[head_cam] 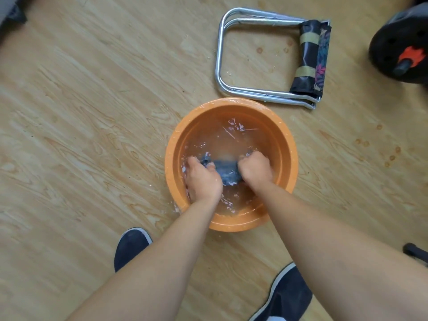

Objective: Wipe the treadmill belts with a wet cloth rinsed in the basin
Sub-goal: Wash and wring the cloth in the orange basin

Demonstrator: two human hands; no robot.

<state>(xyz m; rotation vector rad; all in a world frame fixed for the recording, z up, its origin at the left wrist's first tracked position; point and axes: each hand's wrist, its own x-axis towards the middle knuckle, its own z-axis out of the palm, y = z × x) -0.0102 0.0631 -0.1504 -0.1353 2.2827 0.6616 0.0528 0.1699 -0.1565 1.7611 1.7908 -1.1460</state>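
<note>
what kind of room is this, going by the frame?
Likely a home or small gym: a black weight plate on wood-look flooring, a folded camp stool, and an orange basin set on the floor.

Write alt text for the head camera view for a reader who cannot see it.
The left hand and right hand grip a dark blue cloth in the water of a round orange plastic basin on a pale wood-grain floor. A folded silver-framed stool lies beyond it.
</note>
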